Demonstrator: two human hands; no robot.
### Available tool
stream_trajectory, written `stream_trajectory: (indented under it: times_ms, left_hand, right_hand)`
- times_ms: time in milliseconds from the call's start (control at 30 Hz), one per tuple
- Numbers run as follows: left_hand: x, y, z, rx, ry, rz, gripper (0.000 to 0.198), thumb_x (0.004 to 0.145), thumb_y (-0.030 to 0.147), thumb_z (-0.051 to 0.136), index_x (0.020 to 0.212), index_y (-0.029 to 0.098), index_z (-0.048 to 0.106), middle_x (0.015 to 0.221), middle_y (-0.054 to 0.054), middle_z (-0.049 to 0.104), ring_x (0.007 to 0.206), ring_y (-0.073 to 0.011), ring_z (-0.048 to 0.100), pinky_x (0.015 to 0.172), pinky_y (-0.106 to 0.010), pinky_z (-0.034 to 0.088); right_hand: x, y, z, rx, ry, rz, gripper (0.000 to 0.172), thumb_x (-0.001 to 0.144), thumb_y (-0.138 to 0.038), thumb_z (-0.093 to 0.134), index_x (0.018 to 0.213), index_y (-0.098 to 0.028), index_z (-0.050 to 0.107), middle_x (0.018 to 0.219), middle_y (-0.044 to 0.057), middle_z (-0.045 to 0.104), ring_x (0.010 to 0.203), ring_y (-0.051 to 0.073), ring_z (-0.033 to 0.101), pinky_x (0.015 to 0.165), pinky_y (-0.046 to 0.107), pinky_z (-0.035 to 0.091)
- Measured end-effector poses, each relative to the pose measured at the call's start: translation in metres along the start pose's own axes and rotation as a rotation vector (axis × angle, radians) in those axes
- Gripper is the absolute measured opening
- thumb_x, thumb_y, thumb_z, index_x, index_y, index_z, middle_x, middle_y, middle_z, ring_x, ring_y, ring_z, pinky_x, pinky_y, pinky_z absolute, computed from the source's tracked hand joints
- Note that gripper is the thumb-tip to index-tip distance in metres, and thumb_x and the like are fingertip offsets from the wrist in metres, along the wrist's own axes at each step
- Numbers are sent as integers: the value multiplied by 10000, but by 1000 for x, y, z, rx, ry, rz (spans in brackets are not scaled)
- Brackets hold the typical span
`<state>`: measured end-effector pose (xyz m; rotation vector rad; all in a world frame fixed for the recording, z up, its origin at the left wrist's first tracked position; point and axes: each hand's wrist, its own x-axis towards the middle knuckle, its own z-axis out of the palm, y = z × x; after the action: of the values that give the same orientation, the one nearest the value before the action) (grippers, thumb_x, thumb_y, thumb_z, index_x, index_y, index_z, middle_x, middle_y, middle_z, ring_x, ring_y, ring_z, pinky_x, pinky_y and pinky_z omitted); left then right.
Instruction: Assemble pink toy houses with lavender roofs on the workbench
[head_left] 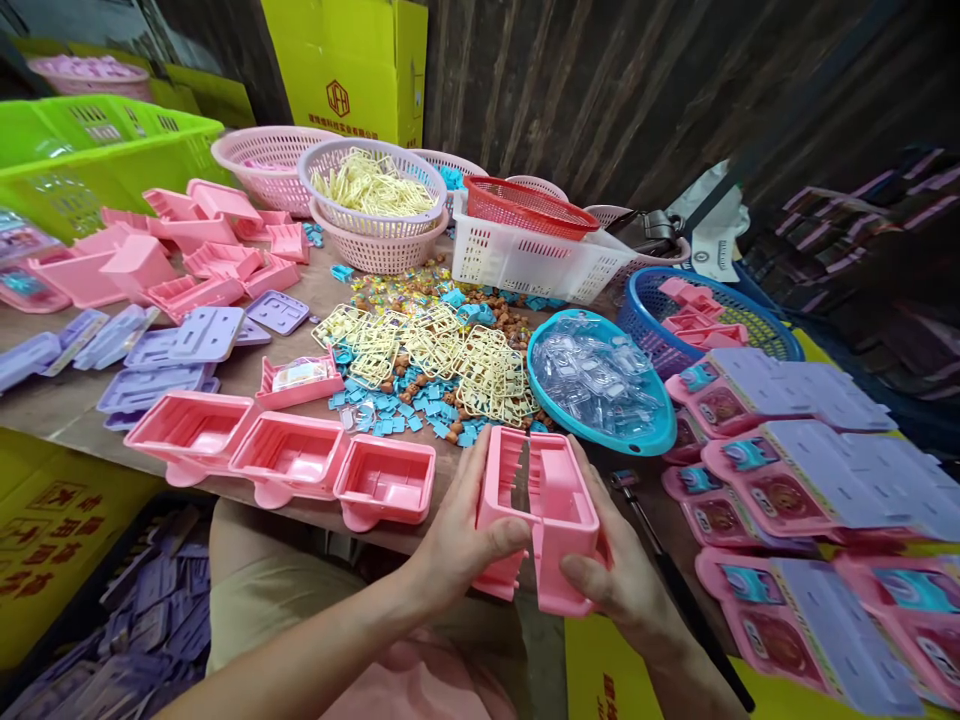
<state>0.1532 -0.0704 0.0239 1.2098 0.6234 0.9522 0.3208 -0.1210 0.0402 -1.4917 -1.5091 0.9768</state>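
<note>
Both hands hold one pink moulded plastic housing point(538, 520) just past the near edge of the worktop point(247, 372), above the lap: the left hand point(450, 545) has its grip closed on the housing's left wall, the right hand point(611, 580) on its right corner. Nothing supports the housing, so I judge a slackened hold would drop it to the floor. The three pink plastic tray shells point(289, 455) overhang that same edge, where a forearm could likely knock them off.

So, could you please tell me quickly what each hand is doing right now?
Left hand: closed on the pink plastic housing.
Right hand: closed on the same housing, at its right side.
</note>
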Motion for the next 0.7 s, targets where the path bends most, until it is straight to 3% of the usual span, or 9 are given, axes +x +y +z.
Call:
stream_trajectory:
  times_ms: [367,700]
  left_hand:
    - [0,4,-3,38,-1,-4,948,681,676,567,1421,198,217,1346,-123,411,1267,-307,347,1063,-450,272]
    - [1,4,-4,112,8,-4,935,671,712,538,1394,174,286,1319,-132,445,1260,-332,348,1062,-486,255]
  right_hand:
    - [2,-2,-2,-36,-15,-1,1006,657,-700,561,1451,-234,155,1499,100,205,1362,326,181,1093,529,132]
    - [2,1,-4,-45,-50,12,995,666,-721,528,1451,-243,147,1500,96,205,1365,313,185,1087,523,162]
